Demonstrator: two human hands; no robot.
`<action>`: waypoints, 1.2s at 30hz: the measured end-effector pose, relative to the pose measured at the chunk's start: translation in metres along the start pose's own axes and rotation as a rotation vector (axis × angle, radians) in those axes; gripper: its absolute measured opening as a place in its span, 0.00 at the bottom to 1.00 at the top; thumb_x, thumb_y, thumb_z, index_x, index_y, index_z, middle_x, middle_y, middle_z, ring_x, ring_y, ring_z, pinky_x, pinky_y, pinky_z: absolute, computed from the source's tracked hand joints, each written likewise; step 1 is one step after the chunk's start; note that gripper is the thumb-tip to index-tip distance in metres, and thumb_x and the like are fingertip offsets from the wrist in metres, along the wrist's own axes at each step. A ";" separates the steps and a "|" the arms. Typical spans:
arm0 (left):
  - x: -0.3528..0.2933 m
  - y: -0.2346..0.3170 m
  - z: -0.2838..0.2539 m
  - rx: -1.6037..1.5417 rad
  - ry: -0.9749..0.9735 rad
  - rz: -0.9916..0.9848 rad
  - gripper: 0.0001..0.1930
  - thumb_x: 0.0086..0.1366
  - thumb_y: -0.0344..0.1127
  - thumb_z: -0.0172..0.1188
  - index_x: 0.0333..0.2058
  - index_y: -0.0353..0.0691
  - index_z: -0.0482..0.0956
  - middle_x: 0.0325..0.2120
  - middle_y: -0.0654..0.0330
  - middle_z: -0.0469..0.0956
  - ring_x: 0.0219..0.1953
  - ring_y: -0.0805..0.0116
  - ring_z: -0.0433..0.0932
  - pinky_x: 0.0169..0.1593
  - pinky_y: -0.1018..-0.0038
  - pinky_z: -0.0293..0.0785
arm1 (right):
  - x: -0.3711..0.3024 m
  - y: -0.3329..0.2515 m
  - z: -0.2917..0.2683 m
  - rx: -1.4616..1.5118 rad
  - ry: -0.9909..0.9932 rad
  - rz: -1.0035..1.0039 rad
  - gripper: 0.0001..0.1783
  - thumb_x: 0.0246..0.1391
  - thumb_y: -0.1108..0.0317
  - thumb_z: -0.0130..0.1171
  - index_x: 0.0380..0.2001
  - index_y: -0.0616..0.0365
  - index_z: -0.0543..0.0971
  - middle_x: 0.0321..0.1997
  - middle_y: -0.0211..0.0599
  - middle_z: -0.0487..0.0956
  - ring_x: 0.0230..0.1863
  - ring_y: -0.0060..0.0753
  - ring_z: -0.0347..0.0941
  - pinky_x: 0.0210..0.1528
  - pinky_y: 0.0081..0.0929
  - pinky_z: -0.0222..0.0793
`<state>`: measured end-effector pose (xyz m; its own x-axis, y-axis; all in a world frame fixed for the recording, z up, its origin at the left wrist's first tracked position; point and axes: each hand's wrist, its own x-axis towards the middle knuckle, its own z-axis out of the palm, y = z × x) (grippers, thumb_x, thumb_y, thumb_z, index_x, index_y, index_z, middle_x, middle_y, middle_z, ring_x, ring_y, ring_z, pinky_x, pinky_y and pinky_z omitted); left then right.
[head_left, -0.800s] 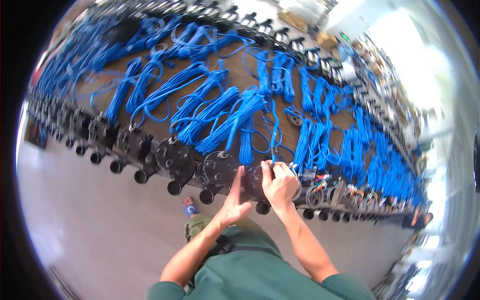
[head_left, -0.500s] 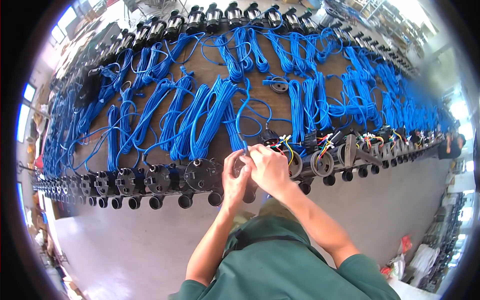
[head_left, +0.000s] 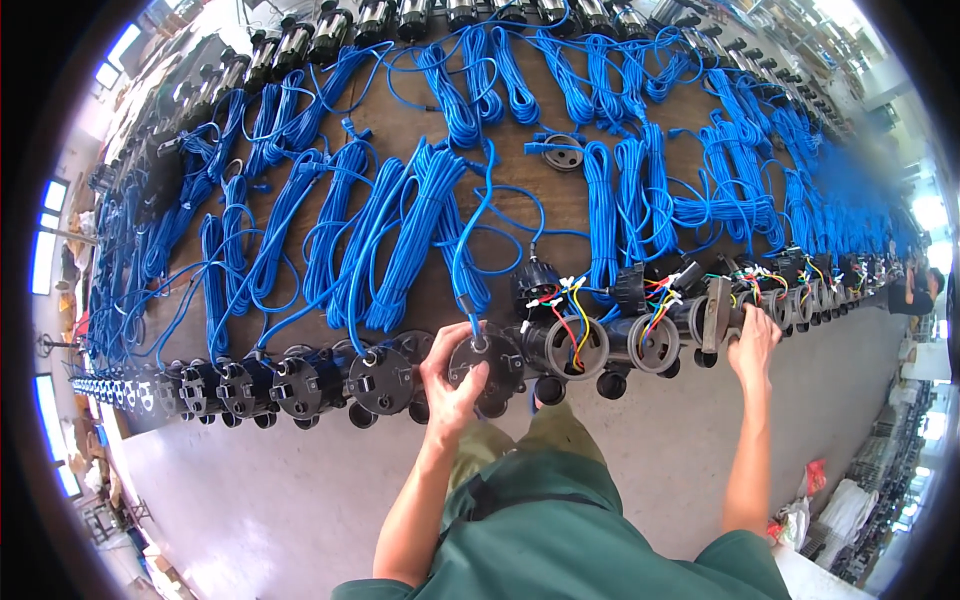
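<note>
My left hand (head_left: 452,385) is closed round a black round end cap (head_left: 497,365), its thumb on the cap's face and fingers at the left rim. A blue cable (head_left: 466,300) enters a fitting at the top of this cap. Off to the right, my right hand (head_left: 755,345) has its fingers curled round the handle end of a grey-brown mallet (head_left: 717,315). The mallet lies across the row of open housings. Between my hands, an open black housing (head_left: 580,347) shows red, yellow and green wires with white connectors.
Bundles of coiled blue cable (head_left: 415,240) cover much of the brown table (head_left: 560,215). Capped black housings (head_left: 300,382) line the near edge at left. Cylinders with clear sections (head_left: 375,20) stand along the far edge. Another person (head_left: 912,295) is at the far right.
My right hand has left the cable fitting and moved right to the mallet's handle. My left hand has shifted slightly left and down, now gripping the cap. The view has shifted a little.
</note>
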<state>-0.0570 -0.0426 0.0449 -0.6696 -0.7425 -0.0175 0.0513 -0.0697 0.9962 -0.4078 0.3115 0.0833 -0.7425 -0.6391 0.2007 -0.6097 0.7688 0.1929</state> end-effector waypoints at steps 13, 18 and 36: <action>-0.008 -0.007 0.003 0.022 0.056 0.026 0.33 0.55 0.45 0.70 0.56 0.32 0.77 0.55 0.48 0.75 0.59 0.55 0.75 0.64 0.60 0.70 | -0.045 -0.097 -0.097 1.001 -0.361 0.559 0.21 0.67 0.53 0.64 0.29 0.60 0.77 0.21 0.24 0.74 0.21 0.18 0.70 0.23 0.26 0.65; -0.004 -0.005 0.004 -0.002 0.022 0.050 0.30 0.54 0.38 0.66 0.56 0.30 0.77 0.54 0.49 0.75 0.58 0.58 0.76 0.63 0.62 0.71 | -0.070 -0.181 -0.136 1.294 -0.432 0.264 0.14 0.60 0.64 0.72 0.41 0.62 0.80 0.32 0.29 0.84 0.30 0.25 0.80 0.35 0.26 0.75; -0.014 0.002 0.000 0.040 0.085 0.143 0.33 0.54 0.43 0.70 0.58 0.35 0.77 0.62 0.50 0.72 0.62 0.56 0.74 0.66 0.61 0.68 | -0.025 -0.257 -0.201 1.004 -0.599 -0.080 0.17 0.66 0.60 0.65 0.42 0.66 0.80 0.24 0.49 0.81 0.23 0.38 0.78 0.30 0.36 0.71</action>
<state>-0.0472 -0.0325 0.0471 -0.5923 -0.7968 0.1191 0.1111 0.0657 0.9916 -0.1765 0.1252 0.2221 -0.5407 -0.7805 -0.3139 -0.4076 0.5694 -0.7139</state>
